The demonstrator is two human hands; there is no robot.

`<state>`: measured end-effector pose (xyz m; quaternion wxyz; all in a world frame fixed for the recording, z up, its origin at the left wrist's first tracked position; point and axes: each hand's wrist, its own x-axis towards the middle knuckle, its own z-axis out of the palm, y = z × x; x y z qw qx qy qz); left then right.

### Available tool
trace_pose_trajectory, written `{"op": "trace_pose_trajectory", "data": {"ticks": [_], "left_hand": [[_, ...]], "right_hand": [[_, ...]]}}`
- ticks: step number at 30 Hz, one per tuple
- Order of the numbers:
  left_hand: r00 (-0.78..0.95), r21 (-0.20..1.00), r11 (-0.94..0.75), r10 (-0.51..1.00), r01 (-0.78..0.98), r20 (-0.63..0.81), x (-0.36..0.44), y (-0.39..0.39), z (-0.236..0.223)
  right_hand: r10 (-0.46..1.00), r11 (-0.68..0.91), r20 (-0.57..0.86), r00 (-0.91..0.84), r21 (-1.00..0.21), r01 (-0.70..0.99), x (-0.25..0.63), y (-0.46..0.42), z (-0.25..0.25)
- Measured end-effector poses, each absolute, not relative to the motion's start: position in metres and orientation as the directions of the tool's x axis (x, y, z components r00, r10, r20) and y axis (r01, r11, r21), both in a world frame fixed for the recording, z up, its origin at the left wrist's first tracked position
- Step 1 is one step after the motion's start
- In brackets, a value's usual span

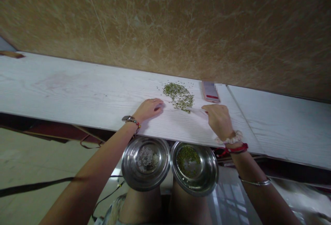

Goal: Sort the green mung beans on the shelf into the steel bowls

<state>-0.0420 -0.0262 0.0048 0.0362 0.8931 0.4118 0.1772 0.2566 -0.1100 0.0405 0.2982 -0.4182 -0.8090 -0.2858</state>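
Observation:
A loose spread of small green beans (181,95), which look like mung beans, lies on the white wood-grain tabletop (108,94). My right hand (218,116) is to the right of the beans, its fingers pinched on a thin whitish strip (197,111). The strip's far end reaches the near edge of the beans; its exact kind is too blurred to tell. To the left of the beans my left hand (150,109) rests on the tabletop, thumb and forefinger apart with nothing seen between them.
Two steel bowls sit on my lap below the table edge: the left bowl (126,169) contains white bits, the right bowl (210,173) green beans. A phone (210,91) lies near the brown marbled wall (155,21). A dark strap (33,186) crosses at lower left.

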Motion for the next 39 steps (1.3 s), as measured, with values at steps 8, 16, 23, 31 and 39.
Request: {"op": "trace_pose_trajectory", "data": {"ticks": [8, 16, 23, 31, 39], "left_hand": [[0.597, 0.204, -0.654, 0.752, 0.728, 0.280, -0.041, -0.028, 0.008], [0.598, 0.211, -0.659, 0.748, 0.722, 0.289, -0.042, -0.027, 0.006], [0.597, 0.222, -0.663, 0.744, 0.714, 0.301, -0.042, -0.026, 0.006], [0.589, 0.230, -0.650, 0.757, 0.724, 0.284, -0.042, -0.027, 0.007], [0.593, 0.227, -0.657, 0.750, 0.718, 0.294, -0.042, -0.027, 0.006]], "right_hand": [[0.508, 0.516, 0.692, -0.513, 0.233, 0.824, 0.254, -0.121, 0.053], [0.560, 0.516, 0.639, -0.528, 0.229, 0.825, 0.254, -0.126, 0.056], [0.583, 0.517, 0.645, -0.494, 0.175, 0.838, 0.257, -0.133, 0.057], [0.600, 0.513, 0.612, -0.515, 0.199, 0.835, 0.252, -0.130, 0.055], [0.645, 0.469, 0.619, -0.448, 0.142, 0.872, 0.259, -0.141, 0.059]]}}
